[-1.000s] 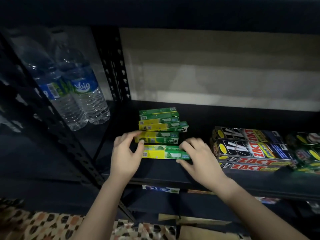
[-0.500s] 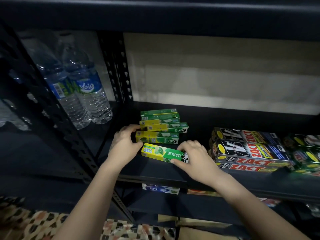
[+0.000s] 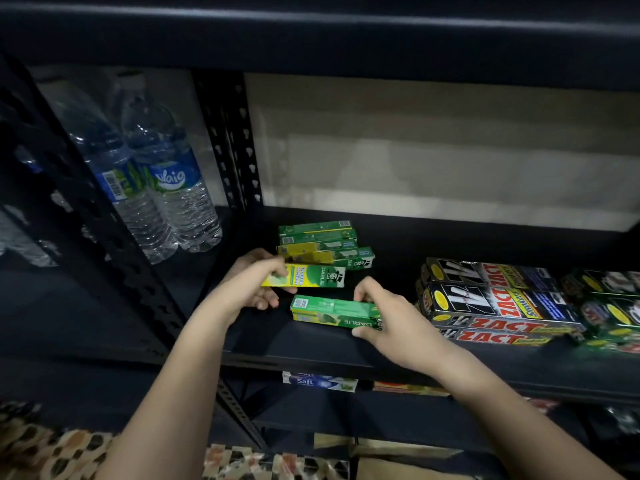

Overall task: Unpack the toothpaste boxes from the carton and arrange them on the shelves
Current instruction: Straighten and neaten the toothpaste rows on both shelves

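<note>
Gripping a yellow-green Darlie box [image 3: 304,276] by its left end, the left hand [image 3: 254,284] holds it at frame centre, just in front of the stacked Darlie boxes [image 3: 323,245]. The right hand [image 3: 388,315] pinches the right end of a green Darlie box [image 3: 334,311] lying on the dark shelf [image 3: 311,344]. Zact boxes [image 3: 498,303] sit right, water bottles [image 3: 152,181] upper left.

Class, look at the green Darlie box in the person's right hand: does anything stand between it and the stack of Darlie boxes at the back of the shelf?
Yes. The left hand holds a yellow-green Darlie box directly between the right hand's green box and the stack. The right hand grips its box's end near the shelf front.
</note>
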